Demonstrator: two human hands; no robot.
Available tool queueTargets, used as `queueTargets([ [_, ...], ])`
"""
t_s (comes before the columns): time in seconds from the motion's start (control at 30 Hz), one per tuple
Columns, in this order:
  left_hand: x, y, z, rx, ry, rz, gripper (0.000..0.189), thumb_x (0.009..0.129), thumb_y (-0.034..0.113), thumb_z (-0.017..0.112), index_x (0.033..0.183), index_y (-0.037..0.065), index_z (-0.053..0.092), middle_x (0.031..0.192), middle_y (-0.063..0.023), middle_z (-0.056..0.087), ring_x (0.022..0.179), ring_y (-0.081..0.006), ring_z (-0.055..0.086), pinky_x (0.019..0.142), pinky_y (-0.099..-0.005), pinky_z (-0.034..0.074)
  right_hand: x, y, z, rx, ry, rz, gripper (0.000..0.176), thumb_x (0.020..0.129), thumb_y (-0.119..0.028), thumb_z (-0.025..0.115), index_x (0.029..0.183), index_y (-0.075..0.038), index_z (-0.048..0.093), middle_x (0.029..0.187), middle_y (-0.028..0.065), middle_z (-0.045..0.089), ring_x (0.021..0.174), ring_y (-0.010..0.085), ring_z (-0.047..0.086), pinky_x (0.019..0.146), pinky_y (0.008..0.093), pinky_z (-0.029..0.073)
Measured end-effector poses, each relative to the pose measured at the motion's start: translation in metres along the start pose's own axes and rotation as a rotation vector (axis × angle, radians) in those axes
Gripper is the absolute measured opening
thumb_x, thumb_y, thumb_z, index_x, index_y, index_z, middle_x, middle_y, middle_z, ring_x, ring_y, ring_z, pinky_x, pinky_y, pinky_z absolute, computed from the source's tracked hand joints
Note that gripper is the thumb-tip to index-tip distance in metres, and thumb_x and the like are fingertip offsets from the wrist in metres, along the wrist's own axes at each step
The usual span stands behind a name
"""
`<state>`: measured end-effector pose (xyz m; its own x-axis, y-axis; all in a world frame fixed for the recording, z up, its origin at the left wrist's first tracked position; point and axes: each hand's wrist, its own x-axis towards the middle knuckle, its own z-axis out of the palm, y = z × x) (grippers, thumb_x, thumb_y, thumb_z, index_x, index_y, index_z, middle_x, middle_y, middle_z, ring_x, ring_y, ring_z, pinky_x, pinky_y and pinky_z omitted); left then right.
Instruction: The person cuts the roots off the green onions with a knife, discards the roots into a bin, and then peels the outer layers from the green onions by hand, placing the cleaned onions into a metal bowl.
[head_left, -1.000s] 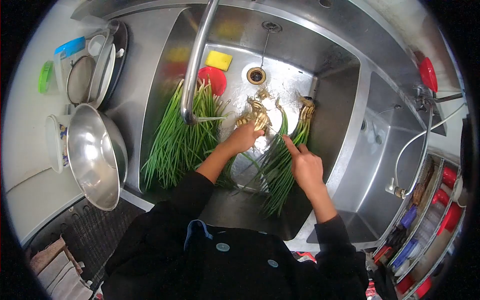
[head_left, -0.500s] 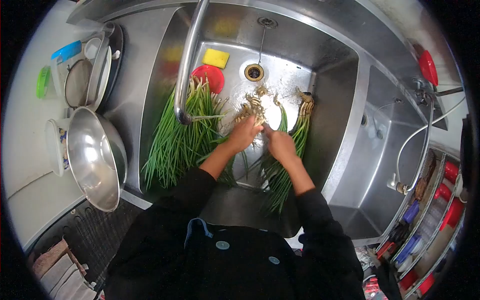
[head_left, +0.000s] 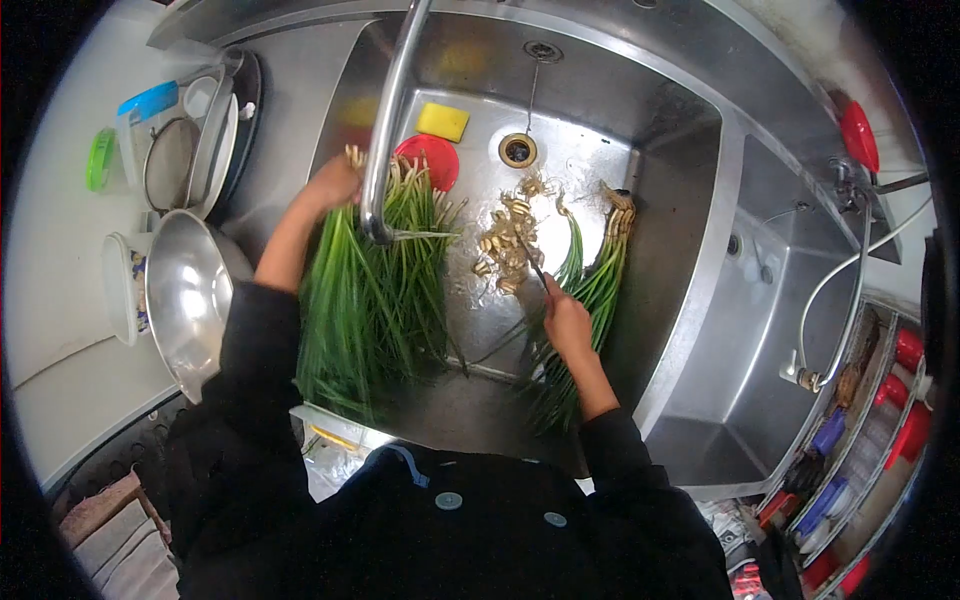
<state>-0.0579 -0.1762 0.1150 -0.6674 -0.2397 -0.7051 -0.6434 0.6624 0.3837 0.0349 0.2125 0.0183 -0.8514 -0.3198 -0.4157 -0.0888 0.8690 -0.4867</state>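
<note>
My left hand is closed around a bunch of green onions near their white ends, at the left side of the sink; their long green leaves hang down toward me. Beside that bunch, a larger pile of green onions lies under the faucet. My right hand grips a small knife, its dark, thin blade pointing up and left over cut root ends heaped on the sink floor. Just right of this heap lie more green onions, roots still on.
The faucet reaches over the left pile. A red round dish, a yellow sponge and the drain are at the back. A steel bowl stands on the left counter; a second basin is at right.
My left hand moved from the root heap to the far left and took hold of a bunch of green onions. My right hand shifted slightly down, uncovering the knife blade.
</note>
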Motion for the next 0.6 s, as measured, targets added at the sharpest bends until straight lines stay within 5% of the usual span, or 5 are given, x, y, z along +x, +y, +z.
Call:
queueTargets([
  [0.1,0.05,-0.045,0.031,0.073,0.155,0.195,0.039,0.08,0.03,0.054,0.104,0.0,0.054,0.104,-0.0232,0.054,0.096,-0.0282,0.054,0.08,-0.039,0.043,0.01,-0.014,0.004,0.116,0.061,0.046,0.05,0.076,-0.005,0.053,0.124,-0.008,0.039,0.08,0.0234,0.058,0.072,0.0397,0.056,0.063,0.0458,0.045],
  [0.17,0.059,-0.08,0.094,0.42,0.708,0.382,0.064,0.078,0.04,0.055,0.126,0.003,0.035,0.133,-0.0252,0.024,0.122,-0.0348,0.028,0.095,-0.0509,0.027,0.028,0.006,0.025,0.211,0.274,0.134,0.05,0.073,-0.015,0.062,0.119,-0.005,0.043,0.076,0.0204,0.06,0.073,0.037,0.058,0.065,0.0416,0.046],
  [0.33,0.038,-0.105,0.153,0.619,0.648,0.269,0.1,0.069,0.048,0.063,0.137,0.007,0.002,0.14,-0.023,0.001,0.127,-0.043,0.009,0.096,-0.0597,0.011,0.092,0.07,0.05,0.119,0.405,0.406,0.044,0.068,-0.014,0.067,0.108,-0.001,0.05,0.081,0.0207,0.06,0.077,0.0363,0.058,0.067,0.0407,0.046],
  [0.5,-0.019,-0.022,0.152,0.078,0.613,0.433,0.045,0.068,0.008,0.062,0.11,0.002,0.049,0.116,-0.0216,0.042,0.114,-0.0399,0.033,0.092,-0.0445,0.029,0.108,0.086,0.084,0.148,0.417,0.591,0.026,0.062,-0.017,0.072,0.074,0.002,0.059,0.07,0.0192,0.06,0.069,0.0331,0.06,0.065,0.0395,0.047],
  [0.6,-0.023,0.003,0.228,-0.087,0.424,0.522,0.02,0.075,0.014,0.059,0.09,0.001,0.058,0.085,-0.0151,0.057,0.083,-0.0323,0.052,0.074,-0.04,0.041,0.092,0.066,0.072,0.351,0.54,0.518,0.025,0.061,-0.017,0.072,0.067,0.002,0.057,0.065,0.0176,0.059,0.061,0.0326,0.058,0.061,0.0383,0.046],
])
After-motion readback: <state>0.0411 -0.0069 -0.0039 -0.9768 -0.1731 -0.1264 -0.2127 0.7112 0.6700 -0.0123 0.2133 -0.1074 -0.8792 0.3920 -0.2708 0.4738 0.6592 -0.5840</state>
